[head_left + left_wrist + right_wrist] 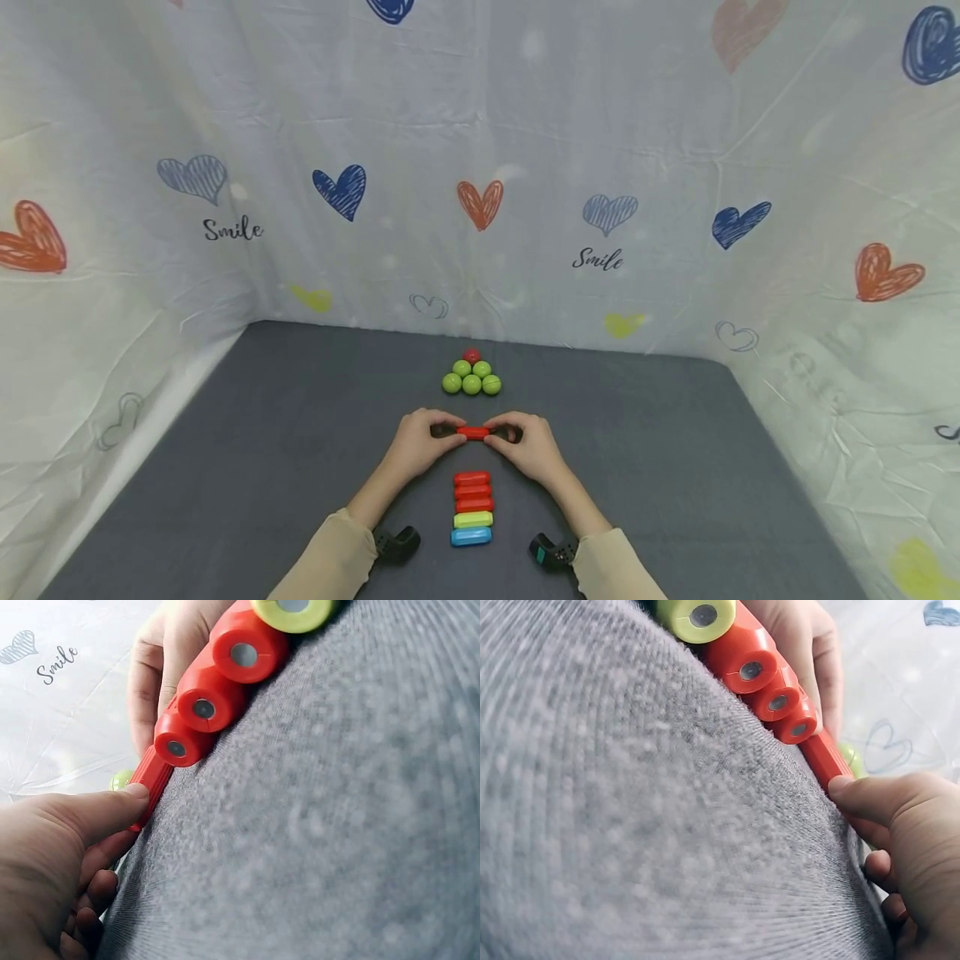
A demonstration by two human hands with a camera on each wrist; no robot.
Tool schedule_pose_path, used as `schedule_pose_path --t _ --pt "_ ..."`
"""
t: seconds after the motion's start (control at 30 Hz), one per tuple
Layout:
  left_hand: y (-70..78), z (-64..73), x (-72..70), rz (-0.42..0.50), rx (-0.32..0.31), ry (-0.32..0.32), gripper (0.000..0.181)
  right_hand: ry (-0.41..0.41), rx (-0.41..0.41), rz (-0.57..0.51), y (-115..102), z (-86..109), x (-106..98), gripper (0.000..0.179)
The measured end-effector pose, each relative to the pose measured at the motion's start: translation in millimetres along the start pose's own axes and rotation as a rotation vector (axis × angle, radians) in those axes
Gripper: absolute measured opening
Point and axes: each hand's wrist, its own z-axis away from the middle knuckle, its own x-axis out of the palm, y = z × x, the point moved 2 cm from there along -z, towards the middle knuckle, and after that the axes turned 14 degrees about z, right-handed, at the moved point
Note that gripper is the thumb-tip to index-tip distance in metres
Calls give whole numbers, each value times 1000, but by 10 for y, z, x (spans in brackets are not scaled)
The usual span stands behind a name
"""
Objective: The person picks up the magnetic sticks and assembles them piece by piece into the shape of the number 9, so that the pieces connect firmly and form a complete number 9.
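Observation:
Between my two hands lies a short red magnetic rod [473, 433], low over the grey cloth. My left hand [424, 442] pinches its left end between thumb and fingertips. At the other end, my right hand [527, 446] pinches it the same way. Nearer me is a column of similar rods lying side by side: red rods [472, 492], a yellow-green rod [473, 519] and a blue rod [471, 537]. In the left wrist view, the red rods [244, 655] show round grey discs in their ends. The held rod's ends are hidden by my fingers.
Beyond my hands, several green balls [472, 384] and one red ball [472, 356] form a triangle on the grey cloth [637, 467]. A white curtain [420, 267] printed with hearts hangs behind and at both sides. Black bands [555, 552] are on both wrists.

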Motion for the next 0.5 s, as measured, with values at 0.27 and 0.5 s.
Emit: schedule_pose_path --t 0.27,0.5 --pt "-14 0 -11 -5 9 -9 18 8 -15 2 0 7 8 16" --pt "-28 -3 9 -10 8 -7 18 -35 -11 -14 18 -9 -17 16"
